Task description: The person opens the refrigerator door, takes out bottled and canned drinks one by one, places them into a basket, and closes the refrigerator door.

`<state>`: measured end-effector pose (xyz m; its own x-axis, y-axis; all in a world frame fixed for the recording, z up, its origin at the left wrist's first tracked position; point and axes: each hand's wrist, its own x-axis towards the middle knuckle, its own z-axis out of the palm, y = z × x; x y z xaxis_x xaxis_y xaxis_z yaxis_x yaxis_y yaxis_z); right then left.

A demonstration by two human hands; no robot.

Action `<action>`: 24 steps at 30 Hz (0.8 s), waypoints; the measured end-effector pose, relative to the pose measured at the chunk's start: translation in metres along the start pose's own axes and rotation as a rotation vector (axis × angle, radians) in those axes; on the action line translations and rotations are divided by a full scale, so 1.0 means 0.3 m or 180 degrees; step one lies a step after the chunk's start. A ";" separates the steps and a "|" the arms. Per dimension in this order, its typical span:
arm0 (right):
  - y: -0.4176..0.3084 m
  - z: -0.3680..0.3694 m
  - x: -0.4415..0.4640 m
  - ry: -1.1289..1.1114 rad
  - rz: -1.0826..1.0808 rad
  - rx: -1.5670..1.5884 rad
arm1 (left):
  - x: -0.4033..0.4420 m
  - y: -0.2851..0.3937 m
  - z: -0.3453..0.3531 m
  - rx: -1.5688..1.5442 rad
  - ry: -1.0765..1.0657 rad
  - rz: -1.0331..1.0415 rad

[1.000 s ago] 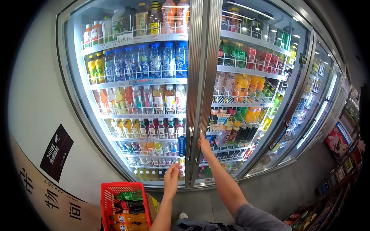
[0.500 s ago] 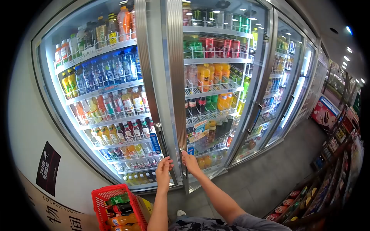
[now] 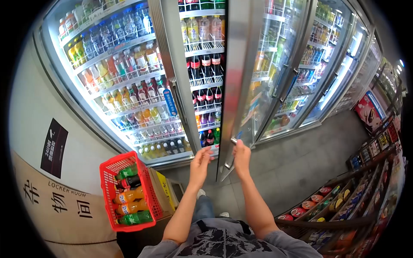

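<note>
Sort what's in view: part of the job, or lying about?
Job, likely:
- right hand on door handle
- open door
- left hand
- red basket, its bottles

Just about:
- wall sign
- closed left door
- right-side rack

the basket (image 3: 157,202) stands left of the person, bottles (image 3: 131,202) lying inside it. the fridges (image 3: 163,69) line the far side, the open door (image 3: 243,86) right of the shelved drinks (image 3: 206,64). snack racks (image 3: 357,193) stand right.

Glossy metal door frame (image 3: 243,64); smooth red plastic basket (image 3: 153,193)
</note>
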<state>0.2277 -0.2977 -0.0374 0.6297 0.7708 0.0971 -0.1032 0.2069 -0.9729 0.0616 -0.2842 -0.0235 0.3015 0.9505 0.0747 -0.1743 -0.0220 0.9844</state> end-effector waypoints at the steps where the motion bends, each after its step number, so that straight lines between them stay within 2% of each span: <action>1: -0.007 -0.035 -0.018 0.0002 0.0006 -0.0009 | -0.020 -0.014 0.016 0.0010 -0.0055 -0.0035; 13: -0.122 -0.471 -0.147 0.1524 -0.0583 0.0061 | -0.039 0.041 0.205 -0.0097 -0.0510 0.0084; 21: -0.236 -0.824 -0.129 0.2448 -0.0696 -0.0239 | 0.051 0.091 0.358 -0.0188 -0.0761 0.0088; 24: -0.241 -0.969 -0.115 0.2764 -0.0736 -0.0036 | 0.082 0.107 0.373 -0.0216 -0.0791 0.0133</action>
<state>0.4373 -0.5144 -0.0315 0.9946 -0.0177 0.1025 0.1032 0.2908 -0.9512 0.1685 -0.2962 0.0279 0.5123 0.8438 0.1602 -0.2516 -0.0309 0.9673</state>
